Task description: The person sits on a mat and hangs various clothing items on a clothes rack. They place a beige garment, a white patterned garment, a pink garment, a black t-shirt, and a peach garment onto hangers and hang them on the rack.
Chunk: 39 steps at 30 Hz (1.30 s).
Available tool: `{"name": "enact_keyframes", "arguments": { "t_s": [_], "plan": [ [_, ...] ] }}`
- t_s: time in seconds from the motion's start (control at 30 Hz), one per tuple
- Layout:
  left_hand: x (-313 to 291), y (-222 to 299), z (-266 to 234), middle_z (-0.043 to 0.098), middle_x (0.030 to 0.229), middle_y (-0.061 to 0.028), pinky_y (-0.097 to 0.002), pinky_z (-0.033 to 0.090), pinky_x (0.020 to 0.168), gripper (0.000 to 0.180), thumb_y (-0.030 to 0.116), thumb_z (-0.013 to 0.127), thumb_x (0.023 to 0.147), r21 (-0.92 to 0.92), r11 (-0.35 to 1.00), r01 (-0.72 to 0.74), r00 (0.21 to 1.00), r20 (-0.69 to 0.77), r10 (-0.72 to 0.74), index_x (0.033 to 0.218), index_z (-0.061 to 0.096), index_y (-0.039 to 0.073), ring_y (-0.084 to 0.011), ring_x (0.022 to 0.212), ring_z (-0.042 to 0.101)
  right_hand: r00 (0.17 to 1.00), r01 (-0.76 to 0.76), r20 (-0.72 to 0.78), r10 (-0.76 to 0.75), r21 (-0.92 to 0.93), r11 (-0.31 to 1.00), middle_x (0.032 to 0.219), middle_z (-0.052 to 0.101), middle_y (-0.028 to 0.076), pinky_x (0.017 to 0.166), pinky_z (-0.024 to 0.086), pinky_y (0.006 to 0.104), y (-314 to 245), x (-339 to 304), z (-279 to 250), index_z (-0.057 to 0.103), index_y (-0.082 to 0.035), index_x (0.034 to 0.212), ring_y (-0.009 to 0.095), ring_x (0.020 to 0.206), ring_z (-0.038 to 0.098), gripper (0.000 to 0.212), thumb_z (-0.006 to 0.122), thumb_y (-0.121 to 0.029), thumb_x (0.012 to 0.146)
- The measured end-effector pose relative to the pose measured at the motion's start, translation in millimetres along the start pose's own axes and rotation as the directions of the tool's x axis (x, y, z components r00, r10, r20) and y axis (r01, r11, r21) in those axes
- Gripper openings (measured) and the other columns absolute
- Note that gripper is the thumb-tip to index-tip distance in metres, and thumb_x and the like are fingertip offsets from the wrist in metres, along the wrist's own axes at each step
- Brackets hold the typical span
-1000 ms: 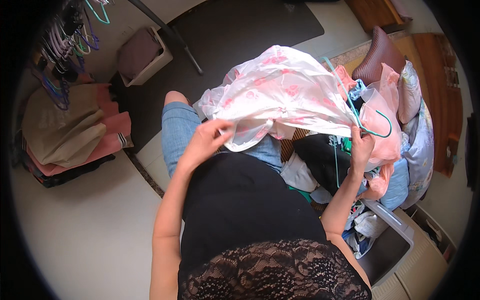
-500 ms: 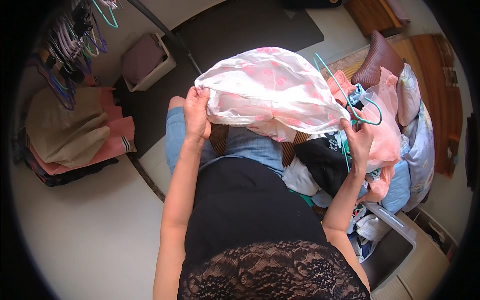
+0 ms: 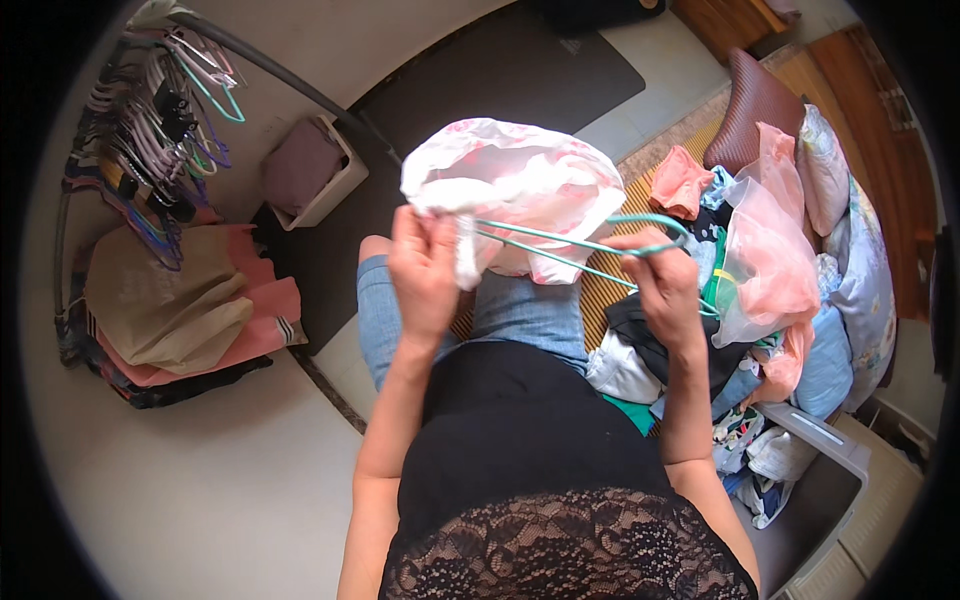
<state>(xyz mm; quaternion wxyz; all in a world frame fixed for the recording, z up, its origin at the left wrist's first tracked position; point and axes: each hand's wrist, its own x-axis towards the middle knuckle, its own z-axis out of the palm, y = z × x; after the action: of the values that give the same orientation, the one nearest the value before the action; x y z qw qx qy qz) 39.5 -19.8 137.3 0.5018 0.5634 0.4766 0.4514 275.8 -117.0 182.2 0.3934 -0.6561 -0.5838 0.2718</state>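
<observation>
At the far left, the rack (image 3: 285,80) and its bunch of hangers (image 3: 140,150) stand over folded clothes (image 3: 180,290), with a light bin (image 3: 337,188) just beyond; they show more fully than half a second ago because the view has shifted.

The left hand (image 3: 423,275) has drawn inward. Its fingers are closed on the gathered edge of the white garment (image 3: 525,190) with pink print, and the tip of the teal hanger (image 3: 560,239) now meets the cloth there. Whether that tip lies inside the fabric or only against it, I cannot tell.

The garment, stretched wide between both hands a moment ago, is now bunched above the lap, its opening slack. The hanger has swung round to lie across the front of it, hook end to the right.

The right hand (image 3: 660,285) is curled round the hanger near its hook. The garment's right edge hangs apart from it, so the work seems to have passed from spreading the cloth to fitting hanger and garment together, one side first.

Farther right, the black garment (image 3: 640,330) and peach sheer fabric (image 3: 770,270) lie heaped, near a grey tub (image 3: 850,455).
</observation>
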Motion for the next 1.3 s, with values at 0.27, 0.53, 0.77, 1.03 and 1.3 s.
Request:
{"name": "enact_keyframes", "arguments": {
  "t_s": [0.27, 0.53, 0.77, 1.03, 1.3],
  "plan": [
    [-28, 33, 35, 0.066, 0.075, -0.0125, -0.0292, 0.05, 0.058, 0.024, 0.003, 0.064, 0.088, 0.169, 0.936, -0.309, 0.916, 0.316, 0.245, 0.109, 0.053, 0.001, -0.0181, 0.067, 0.067, 0.946, -0.083, -0.229, 0.228, 0.51, 0.856, 0.083, 0.065, 0.008, 0.068, 0.046, 0.0294, 33, 18, 72, 0.062, 0.003, 0.096, 0.016, 0.075, 0.059, 0.018, 0.057, -0.014, 0.094],
    [-14, 55, -4, 0.066, 0.096, -0.0055, -0.0235, 0.049, 0.073, 0.032, 0.003, 0.064, 0.088, 0.261, 0.95, -0.172, 0.982, -0.037, 0.188, 0.118, 0.055, 0.002, -0.0112, 0.083, 0.061, 0.987, -0.038, -0.116, 0.114, 0.52, 0.854, 0.078, 0.057, 0.001, 0.068, 0.041, 0.0236, 20, 34, 63, 0.064, 0.002, 0.097, 0.009, 0.073, 0.051, 0.025, 0.054, -0.02, 0.098],
    [21, 77, -19, 0.062, 0.089, -0.0072, -0.0329, 0.047, 0.074, 0.028, 0.017, 0.067, 0.085, 0.685, 0.435, -0.584, 0.81, 0.465, 0.357, 0.111, 0.066, 0.008, -0.0194, 0.078, 0.06, 0.981, 0.189, -0.02, -0.194, 0.335, 0.923, 0.088, 0.065, 0.009, 0.074, 0.049, 0.03, -13, 60, 59, 0.066, -0.001, 0.097, 0.019, 0.082, 0.062, 0.011, 0.06, -0.007, 0.089],
    [32, 57, -70, 0.058, 0.073, -0.0008, -0.0223, 0.038, 0.055, 0.013, 0.01, 0.068, 0.088, 0.435, 0.859, -0.27, 0.948, -0.037, 0.317, 0.095, 0.069, 0.0, -0.0078, 0.063, 0.05, 0.889, -0.036, -0.457, 0.004, -0.062, 0.997, 0.103, 0.057, 0.012, 0.08, 0.048, 0.0356, 55, 92, 39, 0.058, -0.003, 0.108, 0.025, 0.088, 0.056, 0.037, 0.075, -0.01, 0.076],
    [1, 59, -101, 0.057, 0.074, 0.0023, -0.0198, 0.037, 0.058, 0.015, 0.011, 0.068, 0.088, 0.366, 0.911, -0.19, 0.942, -0.194, 0.274, 0.095, 0.069, -0.002, -0.0045, 0.067, 0.048, 0.924, -0.346, 0.242, 0.297, 0.194, 0.918, 0.12, 0.06, 0.023, 0.094, 0.047, 0.0365, 76, 129, 134, 0.051, 0.007, 0.126, 0.029, 0.11, 0.061, 0.074, 0.074, -0.043, 0.077]
  ]
}}
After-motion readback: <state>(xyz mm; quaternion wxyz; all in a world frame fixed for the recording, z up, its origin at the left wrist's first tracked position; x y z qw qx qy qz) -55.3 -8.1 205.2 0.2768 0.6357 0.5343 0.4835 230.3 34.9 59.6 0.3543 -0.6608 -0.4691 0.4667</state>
